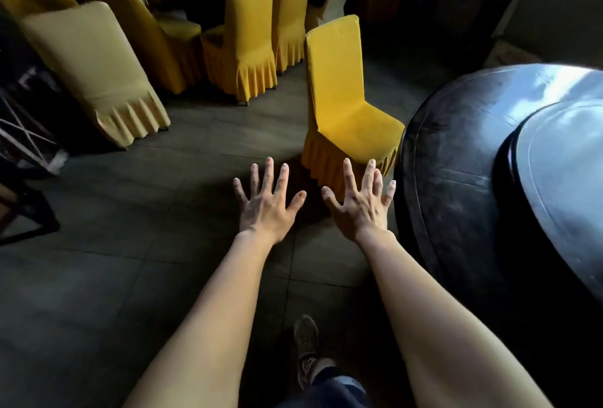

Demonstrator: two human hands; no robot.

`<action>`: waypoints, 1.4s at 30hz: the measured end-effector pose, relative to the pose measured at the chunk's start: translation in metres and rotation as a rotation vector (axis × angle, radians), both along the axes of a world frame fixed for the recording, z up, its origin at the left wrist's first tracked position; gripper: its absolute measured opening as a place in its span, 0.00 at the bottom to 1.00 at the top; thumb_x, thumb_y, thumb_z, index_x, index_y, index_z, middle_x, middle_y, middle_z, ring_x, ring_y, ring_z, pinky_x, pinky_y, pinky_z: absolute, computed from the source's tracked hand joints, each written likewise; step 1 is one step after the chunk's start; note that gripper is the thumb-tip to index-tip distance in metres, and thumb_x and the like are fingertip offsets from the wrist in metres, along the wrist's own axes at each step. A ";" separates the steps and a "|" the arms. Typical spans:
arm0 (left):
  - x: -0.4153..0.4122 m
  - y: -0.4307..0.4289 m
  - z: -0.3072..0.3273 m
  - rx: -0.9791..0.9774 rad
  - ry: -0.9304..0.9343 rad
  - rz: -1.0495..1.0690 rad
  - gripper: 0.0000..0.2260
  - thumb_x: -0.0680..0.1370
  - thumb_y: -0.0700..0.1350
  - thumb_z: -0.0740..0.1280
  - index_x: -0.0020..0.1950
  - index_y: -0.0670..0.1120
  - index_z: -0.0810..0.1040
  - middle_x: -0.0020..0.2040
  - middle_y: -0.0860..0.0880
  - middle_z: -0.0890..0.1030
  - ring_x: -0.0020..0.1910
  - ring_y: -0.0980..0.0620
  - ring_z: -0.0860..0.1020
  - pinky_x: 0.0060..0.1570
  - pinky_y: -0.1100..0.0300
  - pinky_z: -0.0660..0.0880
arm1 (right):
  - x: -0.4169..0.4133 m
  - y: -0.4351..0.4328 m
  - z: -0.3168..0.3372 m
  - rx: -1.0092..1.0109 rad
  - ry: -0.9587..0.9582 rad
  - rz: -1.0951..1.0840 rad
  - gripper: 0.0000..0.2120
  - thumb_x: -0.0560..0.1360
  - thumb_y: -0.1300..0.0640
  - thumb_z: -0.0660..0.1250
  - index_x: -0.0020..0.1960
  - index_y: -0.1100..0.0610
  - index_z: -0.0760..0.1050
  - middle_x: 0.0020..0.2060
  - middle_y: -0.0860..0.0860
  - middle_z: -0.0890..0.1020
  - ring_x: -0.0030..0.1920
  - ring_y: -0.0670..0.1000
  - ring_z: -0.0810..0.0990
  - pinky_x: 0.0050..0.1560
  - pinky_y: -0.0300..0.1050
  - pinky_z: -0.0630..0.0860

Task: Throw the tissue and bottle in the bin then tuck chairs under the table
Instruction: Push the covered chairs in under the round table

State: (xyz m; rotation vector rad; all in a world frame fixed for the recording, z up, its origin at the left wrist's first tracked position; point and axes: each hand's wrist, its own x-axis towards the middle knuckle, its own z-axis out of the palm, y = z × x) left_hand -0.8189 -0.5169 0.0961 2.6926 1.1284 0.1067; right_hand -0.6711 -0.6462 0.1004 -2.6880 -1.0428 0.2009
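The yellow chair [342, 107] stands just ahead of the right grip's fingertips. Its seat is turned toward the round dark bench [456, 146], which lies to the right of that grip. The seat's front corner sits at the bench rim, though whether it touches cannot be told. The chair looks only partly tucked, so a push is probably what it needs.

Several things could go wrong. A shove high on the backrest might tip the chair instead of sliding it. The pleated skirt might drag on the tiled floor [130, 244]. An off-centre push might swing the seat so that it jams against the rim.

No tissue, bottle or bin is in view.

The left grip [266, 203] and the right grip [359, 208] are both spread wide, fingers straight and backs upward. They hold and touch nothing, and hover side by side with thumbs near each other.

Farther ahead, left of the left grip, stand more yellow covered chairs [241, 48] and a paler one [94, 71].
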 end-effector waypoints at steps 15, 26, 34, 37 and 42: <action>0.147 0.181 0.002 -0.032 0.054 0.050 0.33 0.81 0.68 0.42 0.83 0.55 0.41 0.83 0.46 0.37 0.81 0.41 0.37 0.76 0.32 0.36 | 0.164 0.197 0.007 -0.049 0.025 0.039 0.40 0.80 0.28 0.48 0.84 0.45 0.41 0.84 0.62 0.42 0.83 0.65 0.45 0.78 0.69 0.36; 0.237 0.378 0.000 -0.025 0.039 0.013 0.33 0.81 0.68 0.43 0.83 0.56 0.40 0.83 0.46 0.38 0.81 0.41 0.37 0.74 0.34 0.33 | 0.251 0.381 0.005 -0.057 0.069 -0.067 0.40 0.80 0.28 0.49 0.84 0.45 0.40 0.84 0.62 0.43 0.83 0.65 0.45 0.78 0.68 0.35; 0.309 0.512 0.008 -0.008 0.042 -0.048 0.34 0.80 0.69 0.41 0.82 0.55 0.40 0.83 0.46 0.38 0.81 0.40 0.38 0.74 0.34 0.34 | 0.307 0.510 0.022 0.007 0.116 -0.170 0.39 0.81 0.30 0.48 0.84 0.45 0.41 0.84 0.61 0.42 0.83 0.65 0.44 0.79 0.67 0.35; 0.337 0.547 0.007 -0.010 0.042 -0.075 0.34 0.80 0.69 0.41 0.82 0.56 0.39 0.83 0.46 0.38 0.81 0.41 0.38 0.73 0.35 0.32 | 0.331 0.537 0.020 -0.017 0.101 -0.186 0.39 0.81 0.29 0.47 0.84 0.45 0.40 0.84 0.61 0.42 0.83 0.64 0.43 0.79 0.66 0.34; 0.396 0.604 -0.005 -0.008 0.058 -0.109 0.34 0.80 0.70 0.41 0.82 0.57 0.39 0.83 0.47 0.39 0.81 0.41 0.38 0.72 0.36 0.32 | 0.382 0.586 0.008 -0.037 0.104 -0.246 0.39 0.80 0.29 0.46 0.84 0.45 0.40 0.84 0.61 0.42 0.83 0.64 0.42 0.79 0.66 0.35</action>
